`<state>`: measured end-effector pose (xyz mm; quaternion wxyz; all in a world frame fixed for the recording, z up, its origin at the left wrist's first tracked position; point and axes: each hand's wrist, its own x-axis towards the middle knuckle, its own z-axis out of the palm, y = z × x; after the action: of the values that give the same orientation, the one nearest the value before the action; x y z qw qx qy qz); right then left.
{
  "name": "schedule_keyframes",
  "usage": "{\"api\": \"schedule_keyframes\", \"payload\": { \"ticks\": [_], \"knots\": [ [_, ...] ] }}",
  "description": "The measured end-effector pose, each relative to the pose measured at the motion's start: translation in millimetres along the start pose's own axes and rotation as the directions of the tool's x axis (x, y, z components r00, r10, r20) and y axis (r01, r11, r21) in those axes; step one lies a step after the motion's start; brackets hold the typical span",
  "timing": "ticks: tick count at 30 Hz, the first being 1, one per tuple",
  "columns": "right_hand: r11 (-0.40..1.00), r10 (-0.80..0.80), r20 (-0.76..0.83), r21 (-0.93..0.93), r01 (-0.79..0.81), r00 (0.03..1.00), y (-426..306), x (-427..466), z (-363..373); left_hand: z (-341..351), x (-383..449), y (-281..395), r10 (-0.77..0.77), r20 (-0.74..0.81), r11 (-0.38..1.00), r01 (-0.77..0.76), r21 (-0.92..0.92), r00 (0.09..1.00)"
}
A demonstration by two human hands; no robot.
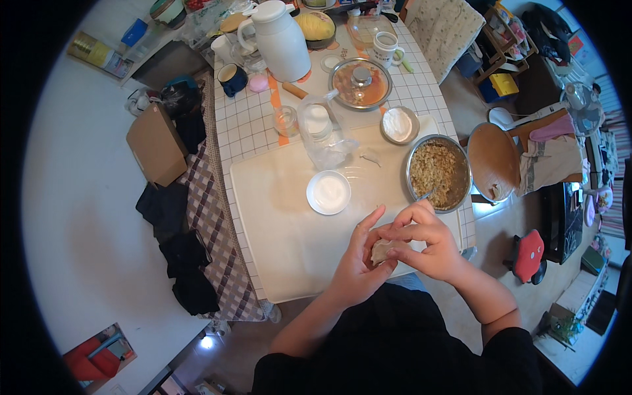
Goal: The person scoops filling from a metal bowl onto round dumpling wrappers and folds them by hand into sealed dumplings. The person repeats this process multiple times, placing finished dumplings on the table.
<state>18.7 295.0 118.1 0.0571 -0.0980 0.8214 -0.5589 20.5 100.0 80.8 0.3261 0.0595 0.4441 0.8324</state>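
Note:
A pale, folded dough dumpling [380,252] rests in the fingers of my left hand [356,266]. My right hand [430,243] pinches its edge between thumb and fingers. Both hands are over the near right part of a cream board [286,247]. Just beyond the right hand, a steel bowl [468,170] contains chopped filling [434,170] with a utensil handle [425,194] sticking out. On the board is a small white dish [329,192] with pale contents that I cannot make out. A clear plastic bag [328,153] lies behind it, around white round pieces.
Behind the board are a bowl of white powder [398,124], a glass-lidded pan [360,84], a glass jar [285,121] and a rolling pin [295,90]. Farther back stand a white jug [279,42], a dark blue mug [232,80] and a white mug [385,49]. A wooden chair [493,153] is at the right.

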Motion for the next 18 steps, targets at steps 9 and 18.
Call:
{"api": "schedule_keyframes", "payload": {
  "ticks": [9,18],
  "knots": [
    [0.979,-0.17,-0.049,-0.124,0.162,0.984,-1.9,3.4,5.4,0.5,1.5,4.3,0.005,0.015,1.0,-0.005,-0.021,1.0],
    [0.918,-0.372,0.109,-0.1,0.383,0.922,-7.6,18.1,-8.9,2.3,-1.0,18.7,-0.013,0.025,0.978,0.008,0.209,1.0]
  ]
}}
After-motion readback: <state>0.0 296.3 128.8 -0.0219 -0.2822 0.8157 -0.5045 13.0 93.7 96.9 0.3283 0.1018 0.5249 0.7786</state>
